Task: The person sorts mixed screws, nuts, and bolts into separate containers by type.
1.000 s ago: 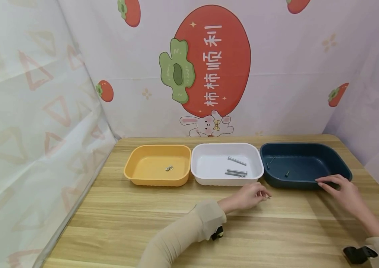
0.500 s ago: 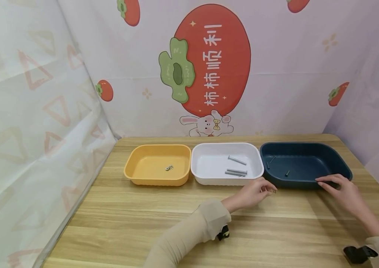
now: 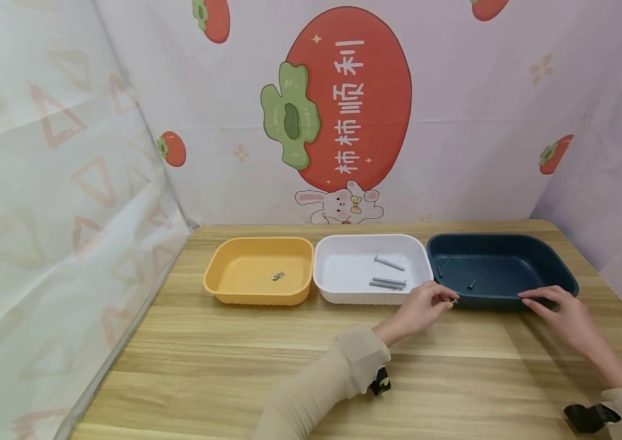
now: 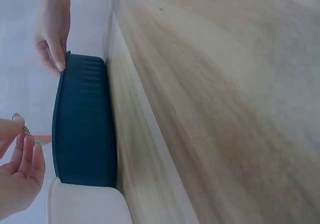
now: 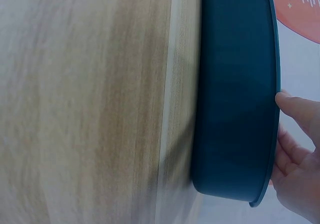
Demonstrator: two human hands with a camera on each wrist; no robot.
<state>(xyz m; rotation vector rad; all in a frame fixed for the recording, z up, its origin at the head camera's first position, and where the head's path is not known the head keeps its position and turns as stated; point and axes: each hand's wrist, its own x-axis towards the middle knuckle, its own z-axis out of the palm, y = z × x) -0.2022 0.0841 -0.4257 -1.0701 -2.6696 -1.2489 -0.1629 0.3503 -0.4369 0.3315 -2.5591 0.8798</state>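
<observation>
My left hand [image 3: 421,307] pinches a small brass-coloured screw [image 4: 26,130] between thumb and fingers, close over the near left rim of the dark blue tray [image 3: 509,302]. In the left wrist view the screw pokes out on both sides of the thumb tip. With thumb outside and fingers over the inner side, my right hand [image 3: 566,315] holds that tray's near rim toward its right end. Several small dark screws [image 3: 471,285] lie inside the blue tray, mostly at its left.
To the left, touching the blue tray, stands a white tray [image 3: 338,297] with several long silver bolts [image 3: 388,263]. Beyond it a yellow tray [image 3: 258,299] holds a few small metal nuts [image 3: 278,276]. All sit in a row on the wooden table [image 3: 223,366], before a printed cloth backdrop.
My left hand has moved right and up with the screw, from over the table before the trays to the blue tray's rim. The right hand stays on the rim.
</observation>
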